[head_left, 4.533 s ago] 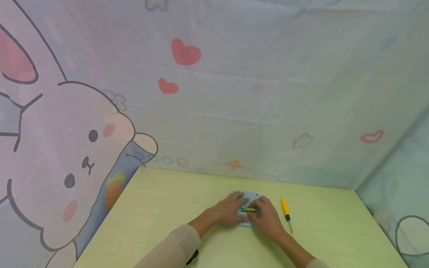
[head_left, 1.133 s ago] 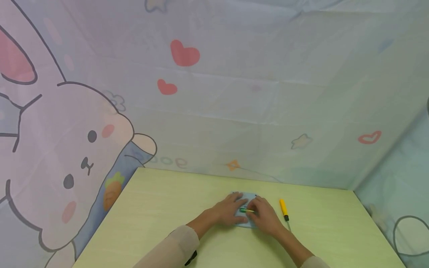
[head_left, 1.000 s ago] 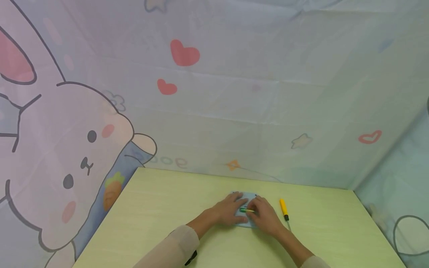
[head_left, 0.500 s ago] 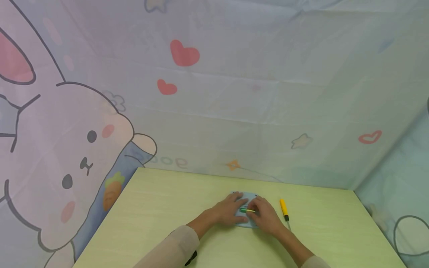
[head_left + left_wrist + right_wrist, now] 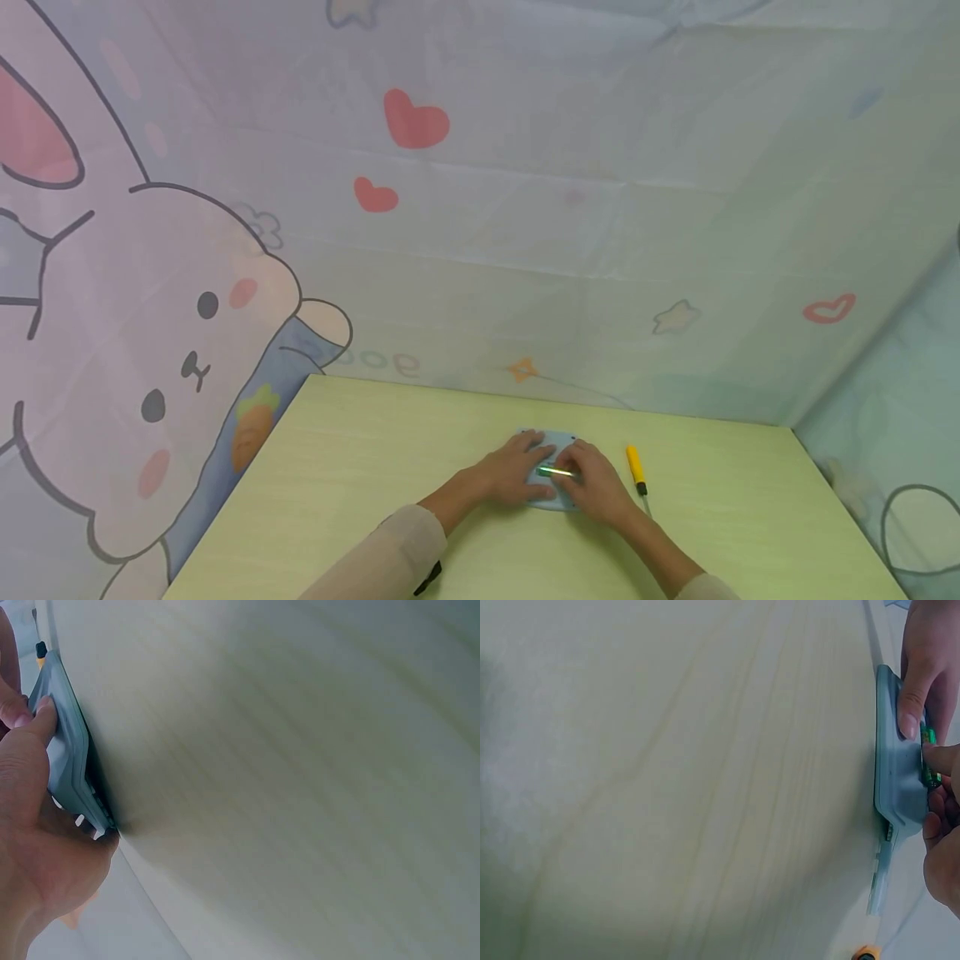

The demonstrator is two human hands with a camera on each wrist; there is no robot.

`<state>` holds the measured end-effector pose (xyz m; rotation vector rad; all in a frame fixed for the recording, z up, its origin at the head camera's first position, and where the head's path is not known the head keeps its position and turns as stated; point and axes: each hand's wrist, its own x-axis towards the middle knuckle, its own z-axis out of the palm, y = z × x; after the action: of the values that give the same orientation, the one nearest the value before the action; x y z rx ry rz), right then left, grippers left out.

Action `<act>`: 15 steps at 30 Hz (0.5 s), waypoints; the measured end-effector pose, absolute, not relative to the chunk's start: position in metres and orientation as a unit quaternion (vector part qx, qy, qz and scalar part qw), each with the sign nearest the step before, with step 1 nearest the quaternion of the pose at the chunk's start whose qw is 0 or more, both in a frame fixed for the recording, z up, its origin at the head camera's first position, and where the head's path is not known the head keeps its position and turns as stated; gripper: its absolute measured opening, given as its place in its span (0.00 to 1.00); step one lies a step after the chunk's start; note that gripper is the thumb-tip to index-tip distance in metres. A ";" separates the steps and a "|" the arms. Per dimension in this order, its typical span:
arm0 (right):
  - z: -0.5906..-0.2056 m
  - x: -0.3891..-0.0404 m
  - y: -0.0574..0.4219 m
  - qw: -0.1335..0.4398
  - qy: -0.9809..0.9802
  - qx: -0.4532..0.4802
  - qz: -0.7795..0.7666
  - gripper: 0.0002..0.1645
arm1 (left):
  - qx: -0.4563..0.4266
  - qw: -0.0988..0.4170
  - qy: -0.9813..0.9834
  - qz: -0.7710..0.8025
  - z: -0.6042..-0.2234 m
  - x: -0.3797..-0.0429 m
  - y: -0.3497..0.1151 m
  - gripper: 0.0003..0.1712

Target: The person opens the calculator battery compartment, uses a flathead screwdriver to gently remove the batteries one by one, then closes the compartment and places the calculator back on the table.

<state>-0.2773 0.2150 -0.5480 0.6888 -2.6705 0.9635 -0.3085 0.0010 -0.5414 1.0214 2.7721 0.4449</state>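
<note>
A pale blue-grey flat casing (image 5: 561, 437) with rounded corners lies on the table under both hands. My left hand (image 5: 513, 472) rests spread over its left side; in the left wrist view the thumb lies along the top of the casing (image 5: 69, 761). With thumb and fingertips, my right hand (image 5: 597, 487) pinches a small green-and-gold battery (image 5: 553, 472) low over the middle of the casing. In the right wrist view the right thumb presses on the battery (image 5: 929, 735), close to the left thumb. The right fingers hide the battery's right end.
A yellow-handled screwdriver (image 5: 636, 468) lies just right of the right hand, its shaft partly behind the forearm. A black object (image 5: 428, 578) pokes out beside the left sleeve. The pale wooden table (image 5: 360, 467) meets a printed cloth backdrop (image 5: 525, 233) at its far edge.
Since the earliest frame, the right forearm has shifted slightly and now covers the screwdriver's tip. The battery has turned slightly and now shines with glare. The left hand stays in place.
</note>
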 end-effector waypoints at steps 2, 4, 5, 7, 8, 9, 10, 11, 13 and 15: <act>-0.547 -0.275 0.215 0.107 -0.907 0.230 0.337 0.10 | 0.341 0.075 0.926 0.147 -0.541 -0.307 0.001 0.45; -0.547 -0.273 0.215 0.104 -0.906 0.225 0.344 0.10 | 0.341 0.074 0.926 0.144 -0.541 -0.306 0.000 0.44; -0.546 -0.272 0.215 0.102 -0.905 0.222 0.348 0.10 | 0.341 0.074 0.926 0.143 -0.542 -0.305 0.000 0.44; -0.546 -0.271 0.215 0.097 -0.906 0.217 0.351 0.11 | 0.342 0.073 0.926 0.142 -0.542 -0.305 -0.001 0.44; -0.546 -0.270 0.215 0.095 -0.907 0.216 0.350 0.11 | 0.342 0.073 0.926 0.143 -0.543 -0.304 -0.001 0.44; -0.546 -0.269 0.215 0.093 -0.906 0.216 0.352 0.10 | 0.343 0.074 0.926 0.143 -0.543 -0.304 -0.001 0.44; -0.545 -0.269 0.215 0.090 -0.906 0.216 0.352 0.10 | 0.343 0.074 0.925 0.143 -0.544 -0.303 -0.001 0.44; -0.545 -0.268 0.216 0.088 -0.905 0.218 0.354 0.10 | 0.344 0.075 0.925 0.143 -0.544 -0.303 -0.002 0.44; -0.544 -0.266 0.216 0.086 -0.903 0.223 0.357 0.09 | 0.346 0.075 0.924 0.145 -0.544 -0.301 -0.002 0.44; -0.542 -0.263 0.216 0.087 -0.901 0.232 0.357 0.09 | 0.348 0.076 0.923 0.147 -0.544 -0.300 -0.003 0.44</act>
<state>-0.2628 0.2157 -0.5419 0.6900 -2.6828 1.0634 -0.3002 -0.0033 -0.5437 1.0422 2.7671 0.4410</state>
